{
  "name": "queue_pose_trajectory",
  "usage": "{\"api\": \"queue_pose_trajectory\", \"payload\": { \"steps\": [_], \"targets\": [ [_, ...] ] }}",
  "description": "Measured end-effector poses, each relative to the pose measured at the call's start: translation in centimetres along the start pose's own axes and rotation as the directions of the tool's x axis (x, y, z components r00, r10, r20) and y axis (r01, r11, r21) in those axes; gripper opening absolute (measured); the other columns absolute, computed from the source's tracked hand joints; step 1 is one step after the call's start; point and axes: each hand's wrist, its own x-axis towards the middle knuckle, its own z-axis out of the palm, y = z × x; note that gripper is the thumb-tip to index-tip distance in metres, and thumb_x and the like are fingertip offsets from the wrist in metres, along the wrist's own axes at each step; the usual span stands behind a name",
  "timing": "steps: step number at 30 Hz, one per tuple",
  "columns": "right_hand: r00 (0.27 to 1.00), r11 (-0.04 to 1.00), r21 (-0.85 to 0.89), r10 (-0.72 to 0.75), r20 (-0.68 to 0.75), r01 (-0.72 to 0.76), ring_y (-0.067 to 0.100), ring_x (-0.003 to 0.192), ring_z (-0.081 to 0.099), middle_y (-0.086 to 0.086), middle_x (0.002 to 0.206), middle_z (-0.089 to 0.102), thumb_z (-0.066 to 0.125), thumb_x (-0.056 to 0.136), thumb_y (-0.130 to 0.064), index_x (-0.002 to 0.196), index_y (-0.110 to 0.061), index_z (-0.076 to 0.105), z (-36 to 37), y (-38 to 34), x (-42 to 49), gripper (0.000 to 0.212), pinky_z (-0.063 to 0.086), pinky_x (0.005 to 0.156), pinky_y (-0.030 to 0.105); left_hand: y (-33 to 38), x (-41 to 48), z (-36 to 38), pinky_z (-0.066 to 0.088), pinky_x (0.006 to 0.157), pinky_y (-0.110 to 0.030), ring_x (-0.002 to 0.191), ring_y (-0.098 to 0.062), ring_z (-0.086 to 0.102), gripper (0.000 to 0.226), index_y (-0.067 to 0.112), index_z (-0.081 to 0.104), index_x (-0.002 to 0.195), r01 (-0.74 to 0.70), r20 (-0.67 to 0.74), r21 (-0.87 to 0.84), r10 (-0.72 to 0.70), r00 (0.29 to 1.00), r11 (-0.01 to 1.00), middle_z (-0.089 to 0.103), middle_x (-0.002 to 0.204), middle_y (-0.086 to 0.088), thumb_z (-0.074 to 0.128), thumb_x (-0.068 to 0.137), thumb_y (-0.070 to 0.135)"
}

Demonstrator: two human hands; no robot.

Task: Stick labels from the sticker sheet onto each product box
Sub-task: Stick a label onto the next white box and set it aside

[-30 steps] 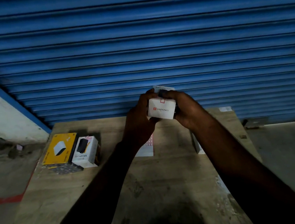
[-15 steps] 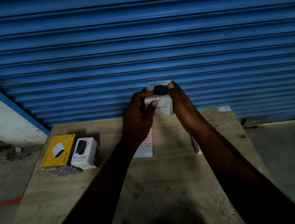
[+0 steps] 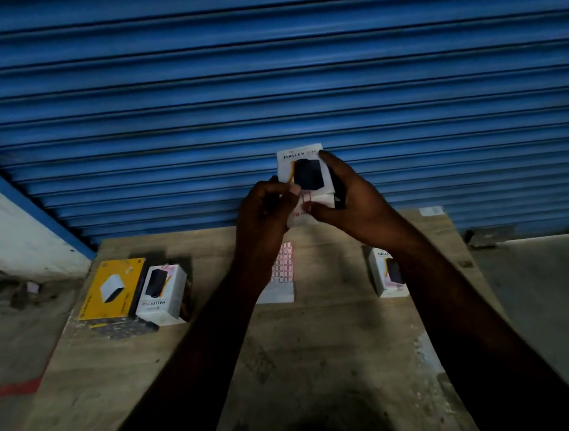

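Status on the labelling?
Looks done: left white cardboard box beside the yellow flat box shows a small red-edged sticker. In hand: left hand and right hand hold a raised white Halley box, thumbs at its red-bordered label. Remaining: right white box, yellow one, both unclear.

You are working in what is looking like a shuttered shopfront or stockroom. A blue roller shutter (image 3: 264, 79) is hanging down just behind the wooden table (image 3: 288, 352). Bare concrete floor (image 3: 551, 295) is spreading to the table's right, and a red strip (image 3: 9, 389) is running across the floor to its left. Printed retail cartons are sitting on the table: a yellow box (image 3: 110, 289) and a white box (image 3: 162, 293) at its left edge, a second white box (image 3: 382, 272) toward its right.
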Motion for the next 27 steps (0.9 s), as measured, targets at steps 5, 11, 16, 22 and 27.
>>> {"api": "queue_pose_trajectory", "payload": {
  "steps": [5,11,16,22,27],
  "targets": [
    [0.998,0.998,0.009,-0.057,-0.016,0.058,0.005,0.125,0.052,-0.009,0.138,0.05,0.08,0.074,-0.005,0.149,-0.021,0.026,0.2,0.5,-0.2,0.094,0.053,0.094,0.028,-0.1,-0.2,0.3,0.056,0.077,-0.028,0.102,-0.018,0.065,0.015,0.01,0.06,0.096,-0.005,-0.035,0.043,0.007,0.999,0.999,0.067,0.108,-0.005,0.069,0.085,0.014],
    [0.999,0.993,0.111,-0.04,-0.015,0.041,0.009,0.129,0.05,-0.014,0.137,0.049,0.081,0.075,-0.012,0.149,-0.02,0.025,0.5,0.3,-0.2,0.094,0.052,0.099,0.037,-0.1,0.3,-0.2,0.056,0.078,-0.034,0.1,-0.022,0.066,0.012,0.007,0.06,0.096,0.063,0.003,-0.188,-0.064,0.998,0.98,0.066,0.108,-0.008,0.053,0.092,-0.001],
    [0.992,0.973,0.231,0.035,-0.122,-0.006,0.006,0.119,0.057,-0.014,0.13,0.055,0.07,0.087,-0.019,0.143,-0.02,0.036,1.2,0.1,0.0,0.066,0.054,0.094,0.034,-0.5,0.3,-0.1,0.055,0.087,-0.041,0.112,-0.031,0.061,0.03,0.006,0.054,0.121,0.037,-0.021,-0.21,-0.042,0.999,0.977,0.06,0.125,-0.017,0.057,0.091,0.009],
    [0.966,0.799,0.599,0.187,-0.178,-0.044,0.023,0.12,0.059,0.002,0.132,0.062,0.058,0.075,0.012,0.138,-0.025,0.045,1.7,0.3,0.2,0.074,0.05,0.098,0.048,-0.3,0.0,0.7,0.051,0.096,-0.05,0.12,-0.02,0.057,0.06,0.012,0.049,0.124,-0.025,-0.016,-0.043,0.024,1.0,0.999,0.058,0.129,-0.008,0.075,0.073,0.028],
    [0.964,0.819,0.572,0.184,-0.191,-0.043,0.021,0.122,0.058,0.001,0.133,0.061,0.049,0.09,-0.006,0.136,-0.02,0.052,1.8,-0.1,-0.1,0.047,0.045,0.104,0.051,-0.5,0.1,1.3,0.052,0.095,-0.026,0.118,-0.01,0.052,0.063,0.013,0.044,0.127,-0.077,-0.008,0.146,0.079,0.997,0.986,0.051,0.126,0.002,0.079,0.074,0.009]
  ]
}}
